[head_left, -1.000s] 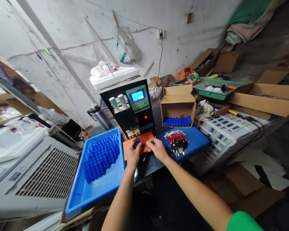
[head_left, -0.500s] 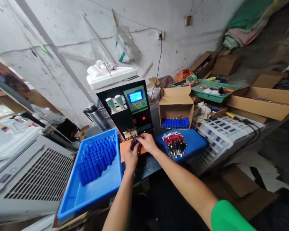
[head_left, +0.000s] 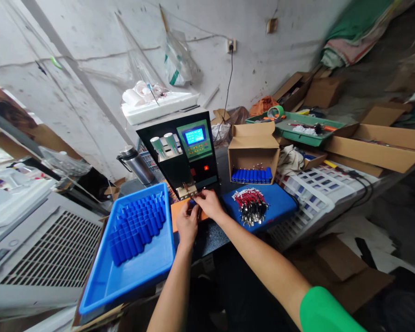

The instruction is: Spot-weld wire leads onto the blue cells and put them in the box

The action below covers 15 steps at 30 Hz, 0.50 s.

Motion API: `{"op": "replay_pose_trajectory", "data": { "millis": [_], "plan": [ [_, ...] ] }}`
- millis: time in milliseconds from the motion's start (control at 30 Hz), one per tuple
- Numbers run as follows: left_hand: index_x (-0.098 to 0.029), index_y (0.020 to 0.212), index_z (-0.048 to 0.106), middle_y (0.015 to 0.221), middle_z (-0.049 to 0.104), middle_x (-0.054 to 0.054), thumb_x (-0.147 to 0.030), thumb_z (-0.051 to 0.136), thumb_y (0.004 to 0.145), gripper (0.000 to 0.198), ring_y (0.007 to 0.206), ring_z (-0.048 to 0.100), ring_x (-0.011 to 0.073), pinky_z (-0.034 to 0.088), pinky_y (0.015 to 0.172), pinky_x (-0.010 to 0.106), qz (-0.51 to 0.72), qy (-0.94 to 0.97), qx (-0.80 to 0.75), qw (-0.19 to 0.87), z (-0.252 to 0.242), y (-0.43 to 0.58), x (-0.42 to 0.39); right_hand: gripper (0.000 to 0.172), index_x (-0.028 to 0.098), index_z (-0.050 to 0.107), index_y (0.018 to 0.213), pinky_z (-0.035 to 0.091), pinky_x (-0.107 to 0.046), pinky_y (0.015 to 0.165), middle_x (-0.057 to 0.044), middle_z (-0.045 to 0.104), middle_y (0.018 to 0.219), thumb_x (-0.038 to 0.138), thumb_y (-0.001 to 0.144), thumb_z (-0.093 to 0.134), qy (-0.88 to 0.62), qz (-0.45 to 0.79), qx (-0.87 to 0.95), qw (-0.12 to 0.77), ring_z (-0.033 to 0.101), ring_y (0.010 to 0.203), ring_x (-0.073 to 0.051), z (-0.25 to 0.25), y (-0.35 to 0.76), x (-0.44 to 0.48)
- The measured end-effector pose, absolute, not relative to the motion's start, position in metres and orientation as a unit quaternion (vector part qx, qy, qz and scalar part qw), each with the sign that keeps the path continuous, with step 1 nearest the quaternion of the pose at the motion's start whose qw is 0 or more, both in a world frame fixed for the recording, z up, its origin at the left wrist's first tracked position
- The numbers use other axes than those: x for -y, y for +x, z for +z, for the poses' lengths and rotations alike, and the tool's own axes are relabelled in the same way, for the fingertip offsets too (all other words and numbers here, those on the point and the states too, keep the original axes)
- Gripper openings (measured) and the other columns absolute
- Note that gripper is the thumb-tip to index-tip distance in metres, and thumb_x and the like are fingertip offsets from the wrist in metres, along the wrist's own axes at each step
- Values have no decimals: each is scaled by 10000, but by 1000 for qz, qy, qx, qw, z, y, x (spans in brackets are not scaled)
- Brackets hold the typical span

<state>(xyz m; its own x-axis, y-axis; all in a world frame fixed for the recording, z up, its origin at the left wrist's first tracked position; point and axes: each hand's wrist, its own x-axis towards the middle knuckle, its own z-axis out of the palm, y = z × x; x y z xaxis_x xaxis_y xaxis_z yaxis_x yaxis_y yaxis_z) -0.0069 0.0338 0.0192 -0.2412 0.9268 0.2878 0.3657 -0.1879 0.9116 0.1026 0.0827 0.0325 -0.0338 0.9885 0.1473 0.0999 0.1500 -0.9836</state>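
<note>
My left hand (head_left: 187, 224) and my right hand (head_left: 210, 204) meet on an orange pad (head_left: 177, 211) at the foot of a black spot-welding machine (head_left: 185, 154). Both hands are closed in a pinch around a small blue cell, held up to the machine's metal electrode tips (head_left: 188, 190). The cell is almost hidden by my fingers. A bundle of red and black wire leads (head_left: 251, 206) lies on a blue mat (head_left: 278, 203) just right of my right hand.
A blue tray (head_left: 131, 267) with several blue cells stands at the left. An open cardboard box (head_left: 253, 154) with a row of blue cells sits behind the mat. A steel flask (head_left: 134, 163), a green tray (head_left: 297, 129) and cardboard boxes lie around.
Both hands moved forward from the middle of the orange pad to the electrode tips, carrying the small cell. The camera shifted slightly.
</note>
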Motion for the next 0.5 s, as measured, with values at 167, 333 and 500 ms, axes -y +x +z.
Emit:
{"op": "replay_pose_trajectory", "data": {
  "millis": [167, 333, 500],
  "plan": [
    [-179, 1095, 707, 894, 740, 52, -399, 631, 834, 350, 728, 648, 160, 499, 689, 259, 528, 557, -584, 264, 20, -7, -33, 125, 179, 692, 744, 485, -277, 689, -47, 738, 778, 275, 809, 645, -489, 438, 564, 501, 667, 746, -193, 44, 103, -77],
    [-178, 1082, 708, 900, 739, 47, -396, 617, 841, 337, 734, 643, 158, 489, 693, 255, 522, 558, -590, 259, 21, -6, -32, 132, 170, 698, 744, 479, -274, 675, -54, 741, 773, 274, 812, 654, -493, 429, 567, 501, 671, 736, -195, 48, 104, -75],
    [-180, 1091, 707, 872, 738, 51, -413, 632, 827, 361, 715, 643, 159, 490, 658, 246, 531, 554, -585, 264, 20, -6, -33, 111, 171, 702, 767, 485, -271, 691, -53, 747, 793, 259, 810, 652, -501, 431, 562, 498, 677, 763, -197, 46, 103, -76]
  ]
}}
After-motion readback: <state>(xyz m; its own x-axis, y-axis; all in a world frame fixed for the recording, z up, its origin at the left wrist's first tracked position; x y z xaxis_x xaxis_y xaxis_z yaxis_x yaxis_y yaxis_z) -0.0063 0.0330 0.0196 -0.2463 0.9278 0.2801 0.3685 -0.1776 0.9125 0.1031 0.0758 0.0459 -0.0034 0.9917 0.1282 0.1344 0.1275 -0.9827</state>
